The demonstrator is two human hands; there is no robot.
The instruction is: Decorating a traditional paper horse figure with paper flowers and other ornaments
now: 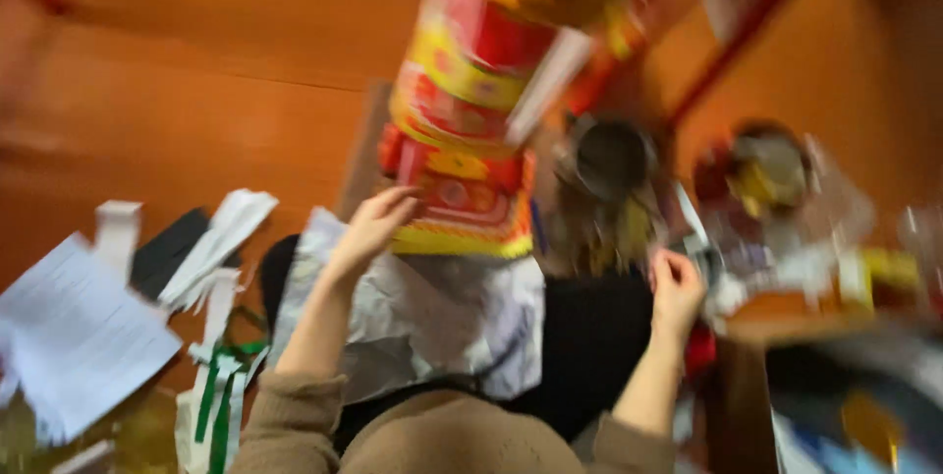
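Observation:
The picture is blurred by motion. My left hand (368, 228) reaches up with its fingers spread and touches the lower left side of a tall red and yellow patterned paper structure (467, 130) with a green top. My right hand (676, 287) is curled by a round metal tin (611, 155) and some clutter to the right of the structure; whether it holds anything cannot be told. White crumpled paper (442, 317) lies on my lap under the structure.
White paper sheets (74, 336), a black card (167, 248) and green-striped paper strips (218, 386) lie on the orange wooden floor (196, 71) at the left. Jars, a red container (766, 174) and mixed craft clutter crowd the right side.

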